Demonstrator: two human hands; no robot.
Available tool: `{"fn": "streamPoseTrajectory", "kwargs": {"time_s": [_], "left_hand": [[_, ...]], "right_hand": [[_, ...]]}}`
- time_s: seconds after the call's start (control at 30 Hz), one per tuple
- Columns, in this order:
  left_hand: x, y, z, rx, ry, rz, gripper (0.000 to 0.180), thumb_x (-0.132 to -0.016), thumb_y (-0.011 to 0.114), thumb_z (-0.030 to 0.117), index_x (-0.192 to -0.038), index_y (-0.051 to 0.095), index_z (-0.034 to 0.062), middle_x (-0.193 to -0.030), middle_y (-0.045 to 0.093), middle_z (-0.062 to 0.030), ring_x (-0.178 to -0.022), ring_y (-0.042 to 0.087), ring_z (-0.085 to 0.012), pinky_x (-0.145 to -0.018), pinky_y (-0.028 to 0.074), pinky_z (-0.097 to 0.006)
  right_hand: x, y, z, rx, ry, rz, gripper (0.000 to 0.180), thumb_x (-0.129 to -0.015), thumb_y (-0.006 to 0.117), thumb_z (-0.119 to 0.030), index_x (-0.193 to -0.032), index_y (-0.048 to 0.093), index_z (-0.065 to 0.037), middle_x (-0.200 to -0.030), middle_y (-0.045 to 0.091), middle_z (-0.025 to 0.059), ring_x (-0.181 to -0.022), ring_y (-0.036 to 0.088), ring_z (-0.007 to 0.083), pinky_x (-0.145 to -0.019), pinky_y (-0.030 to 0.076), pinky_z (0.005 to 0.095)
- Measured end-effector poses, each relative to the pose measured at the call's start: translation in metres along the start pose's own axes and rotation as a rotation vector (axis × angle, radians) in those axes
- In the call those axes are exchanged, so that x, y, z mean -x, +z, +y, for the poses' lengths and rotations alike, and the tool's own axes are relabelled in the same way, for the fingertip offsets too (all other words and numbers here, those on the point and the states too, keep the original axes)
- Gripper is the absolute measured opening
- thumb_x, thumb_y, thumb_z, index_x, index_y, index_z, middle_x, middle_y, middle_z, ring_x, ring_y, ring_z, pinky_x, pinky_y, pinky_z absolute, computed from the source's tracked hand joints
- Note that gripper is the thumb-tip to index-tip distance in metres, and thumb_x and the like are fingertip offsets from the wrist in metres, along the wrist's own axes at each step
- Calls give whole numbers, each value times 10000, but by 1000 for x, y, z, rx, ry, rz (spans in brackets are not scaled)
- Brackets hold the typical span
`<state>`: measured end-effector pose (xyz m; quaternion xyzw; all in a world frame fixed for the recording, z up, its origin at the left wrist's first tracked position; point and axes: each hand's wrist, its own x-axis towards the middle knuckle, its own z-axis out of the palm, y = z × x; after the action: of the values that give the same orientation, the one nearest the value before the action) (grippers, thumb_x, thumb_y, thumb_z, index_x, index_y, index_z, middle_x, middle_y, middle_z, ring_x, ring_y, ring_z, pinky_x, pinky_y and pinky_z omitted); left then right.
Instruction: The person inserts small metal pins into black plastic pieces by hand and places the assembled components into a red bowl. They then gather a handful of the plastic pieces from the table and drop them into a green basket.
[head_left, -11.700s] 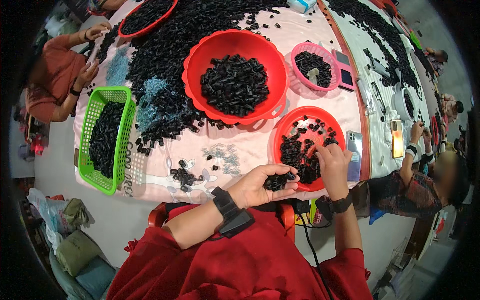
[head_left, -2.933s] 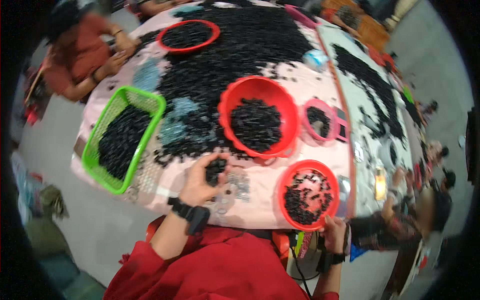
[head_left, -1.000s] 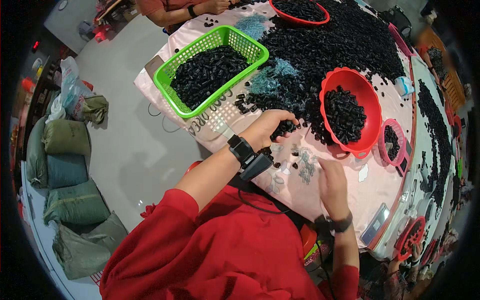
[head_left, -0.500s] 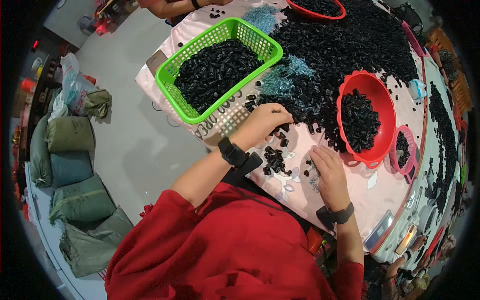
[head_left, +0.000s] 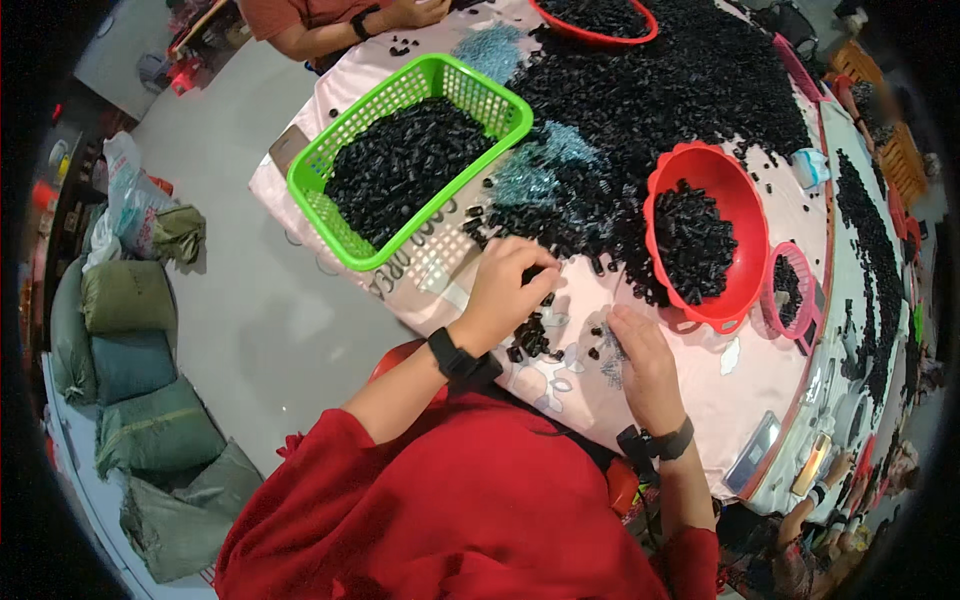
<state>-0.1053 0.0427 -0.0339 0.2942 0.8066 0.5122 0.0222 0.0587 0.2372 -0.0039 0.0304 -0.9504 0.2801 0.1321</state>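
Observation:
My left hand (head_left: 508, 285) is closed in a pinch over the near edge of a heap of small black plastic pieces (head_left: 625, 140). Whatever is between its fingertips is too small to make out. Just below it lies a small cluster of black pieces (head_left: 535, 337) on the pale pink cloth. My right hand (head_left: 648, 362) rests low over the cloth with its fingers stretched forward, beside a couple of loose black pieces (head_left: 594, 352). Next to its thumb side is a small scatter of thin silvery bits (head_left: 612, 373).
A green basket (head_left: 340, 236) of black pieces stands left; a red scalloped bowl (head_left: 742, 225) and a pink basket (head_left: 770, 303) stand right. Light-blue bits (head_left: 535, 170) lie by the heap. A phone (head_left: 753, 452) lies near right. Another person's hand (head_left: 418, 12) is across the table.
The whole view has shifted, so the table things appear further left. My left hand has drawn slightly back from the heap toward me. More of the other person's arm shows.

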Motion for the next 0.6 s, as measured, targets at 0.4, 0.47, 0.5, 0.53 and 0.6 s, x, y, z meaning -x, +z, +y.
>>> {"fn": "streamPoseTrajectory", "kwargs": {"time_s": [0.4, 0.47, 0.5, 0.53, 0.6], "left_hand": [[-3, 0, 9, 139, -120, -102, 381, -1045, 502, 192, -1368, 565, 0, -1215, 705, -168, -1119, 623, -324, -998, 453, -388], [-2, -3, 10, 149, -141, -124, 401, -1016, 537, 137, -1394, 536, 4, -1239, 696, -161, -1106, 640, -320, -972, 474, -387], [-1, -3, 7, 95, -78, -117, 403, -989, 559, 115, -1377, 555, 7, -1236, 697, -154, -1119, 640, -316, -976, 474, -390], [0, -2, 1, 42, -15, -111, 406, -963, 581, 92, -1361, 574, 11, -1233, 697, -148, -1131, 639, -311, -980, 475, -392], [-1, 0, 1, -56, 23, -148, 407, -919, 624, 98, -1323, 624, 45, -1234, 694, -137, -1203, 607, -315, -1014, 460, -406]], "right_hand": [[-7, -22, 5, -1418, 894, 167, 391, -1034, 600, -285, -1254, 532, 30, -1172, 666, 170, -993, 676, 243, -843, 560, 340], [-15, -28, 0, -1461, 1039, 223, 523, -1051, 528, -427, -1286, 507, 39, -1178, 660, 193, -1013, 669, 269, -871, 556, 377], [-15, -26, 5, -1612, 1050, 292, 512, -1051, 525, -429, -1281, 515, 28, -1177, 655, 189, -1026, 663, 268, -882, 551, 374], [-15, -24, 10, -1763, 1055, 363, 500, -1052, 521, -430, -1276, 522, 18, -1176, 649, 186, -1040, 657, 267, -894, 545, 370], [-15, -26, 21, -1803, 966, 383, 448, -1047, 549, -387, -1261, 536, 6, -1158, 645, 176, -1072, 642, 265, -917, 539, 363]]}}
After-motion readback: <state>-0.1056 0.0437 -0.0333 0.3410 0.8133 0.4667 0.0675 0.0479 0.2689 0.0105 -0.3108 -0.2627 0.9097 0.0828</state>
